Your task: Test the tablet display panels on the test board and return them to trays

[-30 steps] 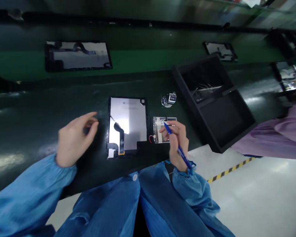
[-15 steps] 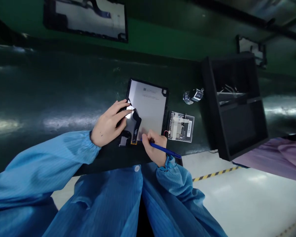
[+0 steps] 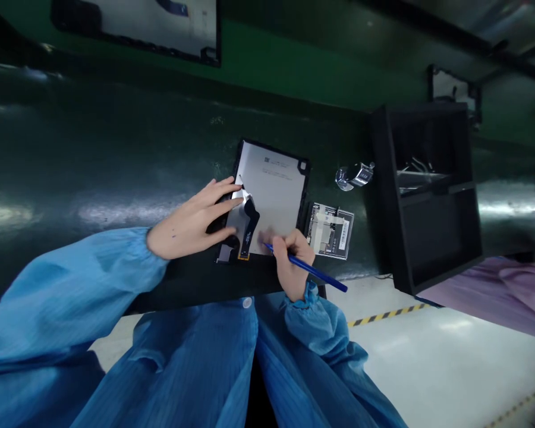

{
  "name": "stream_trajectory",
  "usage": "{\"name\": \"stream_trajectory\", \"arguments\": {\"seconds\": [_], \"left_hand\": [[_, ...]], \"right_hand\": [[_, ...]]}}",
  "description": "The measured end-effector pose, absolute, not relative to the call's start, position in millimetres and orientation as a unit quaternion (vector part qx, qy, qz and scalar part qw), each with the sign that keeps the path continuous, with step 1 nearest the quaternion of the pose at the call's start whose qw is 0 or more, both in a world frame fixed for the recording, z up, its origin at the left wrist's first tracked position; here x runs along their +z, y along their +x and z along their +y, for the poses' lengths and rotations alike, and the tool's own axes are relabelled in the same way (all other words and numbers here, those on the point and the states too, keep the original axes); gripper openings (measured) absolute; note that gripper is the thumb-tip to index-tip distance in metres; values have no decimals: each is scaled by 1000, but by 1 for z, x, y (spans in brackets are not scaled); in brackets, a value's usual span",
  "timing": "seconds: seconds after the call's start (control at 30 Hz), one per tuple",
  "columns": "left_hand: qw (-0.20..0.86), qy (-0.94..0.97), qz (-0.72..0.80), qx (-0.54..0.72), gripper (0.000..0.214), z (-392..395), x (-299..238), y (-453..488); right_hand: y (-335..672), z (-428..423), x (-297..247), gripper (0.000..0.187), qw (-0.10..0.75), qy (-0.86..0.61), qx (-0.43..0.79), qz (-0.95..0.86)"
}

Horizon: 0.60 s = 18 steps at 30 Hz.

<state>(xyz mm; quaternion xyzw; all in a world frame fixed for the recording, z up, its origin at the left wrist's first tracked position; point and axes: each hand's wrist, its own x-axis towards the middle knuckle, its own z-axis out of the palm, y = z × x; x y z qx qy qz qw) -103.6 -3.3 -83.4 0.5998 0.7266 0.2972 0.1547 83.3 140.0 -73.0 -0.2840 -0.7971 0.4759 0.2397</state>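
A tablet-like screen panel (image 3: 276, 184) lies on the dark green bench, its pale metal back facing up inside a black frame. My left hand (image 3: 196, 223) rests on its left edge with the fingers spread, beside a black flex cable (image 3: 250, 223) that ends in a gold-edged connector. In my right hand (image 3: 295, 261) is a blue pen (image 3: 321, 274), its tip over the panel's lower part; whether the tip touches I cannot tell. Right of the panel lies a small circuit board (image 3: 332, 230) with pale tape across it.
A curled, shiny strip (image 3: 355, 176) lies beyond the board. Further right stands a black divided tray (image 3: 405, 238) holding clear, glossy pieces. Other panels lie at the back left (image 3: 156, 24) and back right (image 3: 450, 86). A person's pink sleeve (image 3: 494, 291) shows at the right.
My right hand has shifted slightly right with the pen, whose tip now shows. The fingers of my left hand have spread and flattened on the panel. The view has shifted a little.
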Motion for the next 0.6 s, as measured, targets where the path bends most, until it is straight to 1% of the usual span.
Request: {"name": "stream_trajectory", "arguments": {"seconds": [0.07, 0.1, 0.13, 0.17, 0.3, 0.37, 0.43, 0.53, 0.6], "left_hand": [[203, 654, 686, 247, 102, -13, -82, -109], [210, 669, 674, 231, 121, -16, -83, -110], [207, 676, 673, 219, 133, -19, -84, -110], [198, 675, 678, 212, 139, -20, -86, -109], [172, 661, 702, 201, 136, -14, -93, -104], [168, 660, 704, 202, 135, -10, -96, -106], [164, 658, 705, 206, 134, -7, -97, -109], [163, 661, 701, 214, 136, -6, -95, -111], [165, 652, 702, 235, 128, -4, -91, -108]], "right_hand": [[81, 150, -64, 26, 239, -284, 522, -768], [78, 156, -59, 19, 229, -275, 539, -763], [75, 163, -54, 15, 217, -263, 550, -762], [71, 169, -50, 17, 204, -252, 556, -765], [47, 183, -51, 30, 145, -209, 552, -794], [34, 184, -59, 43, 115, -171, 562, -801], [24, 182, -64, 56, 97, -139, 604, -778], [18, 180, -59, 54, 78, -127, 682, -716], [20, 181, -52, 53, 84, -131, 700, -696]]}}
